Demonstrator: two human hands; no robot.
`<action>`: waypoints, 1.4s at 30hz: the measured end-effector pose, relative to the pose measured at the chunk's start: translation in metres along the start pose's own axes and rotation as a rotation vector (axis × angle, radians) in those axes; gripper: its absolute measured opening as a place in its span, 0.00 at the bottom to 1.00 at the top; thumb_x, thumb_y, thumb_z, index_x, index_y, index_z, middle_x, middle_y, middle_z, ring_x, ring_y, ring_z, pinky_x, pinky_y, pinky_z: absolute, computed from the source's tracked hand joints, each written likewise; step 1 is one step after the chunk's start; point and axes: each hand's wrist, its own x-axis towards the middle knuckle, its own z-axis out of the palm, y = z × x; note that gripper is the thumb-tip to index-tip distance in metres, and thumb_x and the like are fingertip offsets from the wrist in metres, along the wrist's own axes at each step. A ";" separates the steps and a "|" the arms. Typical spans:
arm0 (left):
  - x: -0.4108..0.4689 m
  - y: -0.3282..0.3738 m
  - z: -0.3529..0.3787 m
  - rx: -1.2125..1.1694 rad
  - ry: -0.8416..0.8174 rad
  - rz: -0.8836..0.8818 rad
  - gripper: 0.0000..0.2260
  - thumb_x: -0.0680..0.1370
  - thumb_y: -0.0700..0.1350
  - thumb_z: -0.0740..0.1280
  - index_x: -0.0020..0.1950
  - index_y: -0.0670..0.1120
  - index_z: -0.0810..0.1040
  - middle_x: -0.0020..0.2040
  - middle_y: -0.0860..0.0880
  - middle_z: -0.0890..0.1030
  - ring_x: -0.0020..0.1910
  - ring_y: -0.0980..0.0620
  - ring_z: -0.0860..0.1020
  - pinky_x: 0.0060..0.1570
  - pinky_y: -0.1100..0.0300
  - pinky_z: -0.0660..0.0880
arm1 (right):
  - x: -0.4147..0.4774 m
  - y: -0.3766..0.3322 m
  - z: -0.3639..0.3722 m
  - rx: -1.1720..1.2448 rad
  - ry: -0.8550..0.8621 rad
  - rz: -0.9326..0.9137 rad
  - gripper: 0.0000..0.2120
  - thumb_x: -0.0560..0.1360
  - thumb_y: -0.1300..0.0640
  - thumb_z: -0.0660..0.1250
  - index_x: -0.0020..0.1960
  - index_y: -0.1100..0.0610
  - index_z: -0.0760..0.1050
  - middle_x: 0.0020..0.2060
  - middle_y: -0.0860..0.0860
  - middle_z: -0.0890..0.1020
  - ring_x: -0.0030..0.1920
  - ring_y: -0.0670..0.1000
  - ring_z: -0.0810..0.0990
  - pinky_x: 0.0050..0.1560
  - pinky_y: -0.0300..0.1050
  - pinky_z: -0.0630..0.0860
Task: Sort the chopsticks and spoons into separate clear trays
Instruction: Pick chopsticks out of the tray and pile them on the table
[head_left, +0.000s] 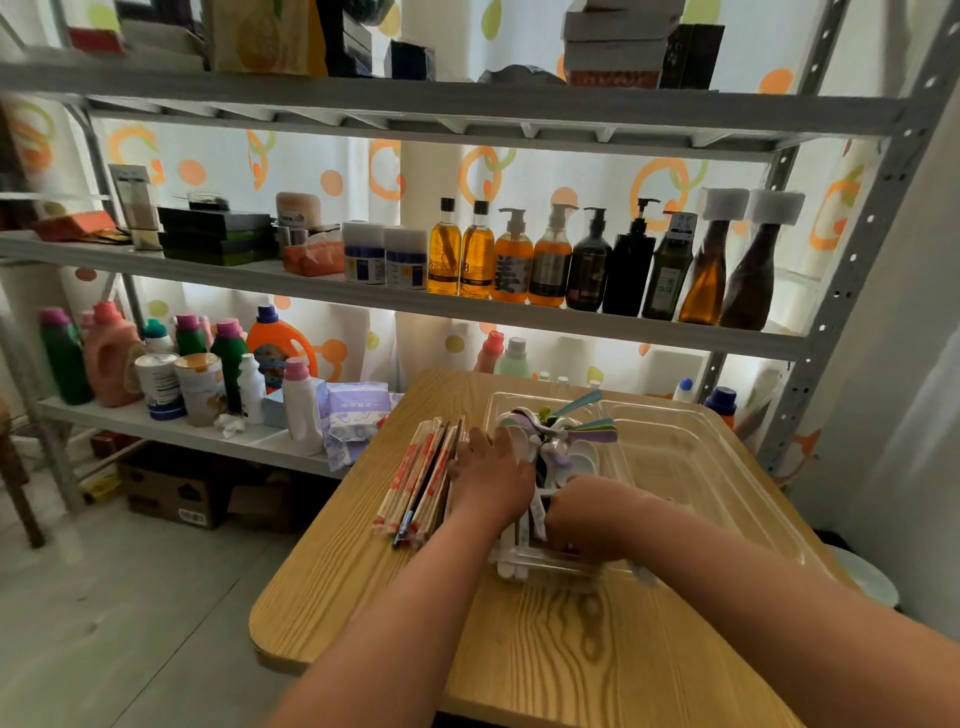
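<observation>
At the clear tray's (701, 467) left edge, the left hand (491, 478) is lying palm-down, fingers straight, beside the chopsticks (421, 478) outside it. The right hand (582, 512) is reaching among the spoons (566, 447) inside, its grip indiscernible.

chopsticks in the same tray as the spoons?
No, the chopsticks lie bundled on the table, left of the clear tray that holds the spoons.
</observation>
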 end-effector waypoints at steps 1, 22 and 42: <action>-0.001 0.001 0.000 -0.002 -0.002 0.000 0.24 0.82 0.52 0.53 0.75 0.45 0.54 0.74 0.37 0.55 0.73 0.36 0.57 0.70 0.41 0.59 | 0.001 0.001 0.001 -0.009 0.017 -0.016 0.09 0.76 0.61 0.63 0.55 0.60 0.78 0.46 0.56 0.81 0.45 0.55 0.79 0.48 0.47 0.75; 0.005 -0.002 -0.007 -0.182 -0.030 -0.103 0.26 0.81 0.54 0.55 0.76 0.46 0.55 0.74 0.38 0.58 0.72 0.38 0.59 0.69 0.41 0.61 | -0.030 0.023 0.030 -0.143 0.796 0.016 0.14 0.62 0.44 0.74 0.46 0.46 0.79 0.54 0.51 0.77 0.56 0.53 0.69 0.57 0.51 0.62; -0.003 0.001 -0.029 -0.489 -0.088 -0.153 0.22 0.77 0.55 0.56 0.68 0.47 0.66 0.62 0.41 0.74 0.60 0.40 0.74 0.61 0.41 0.72 | -0.043 0.013 0.028 0.683 1.165 0.357 0.06 0.74 0.65 0.66 0.50 0.60 0.74 0.48 0.52 0.76 0.41 0.42 0.73 0.41 0.25 0.73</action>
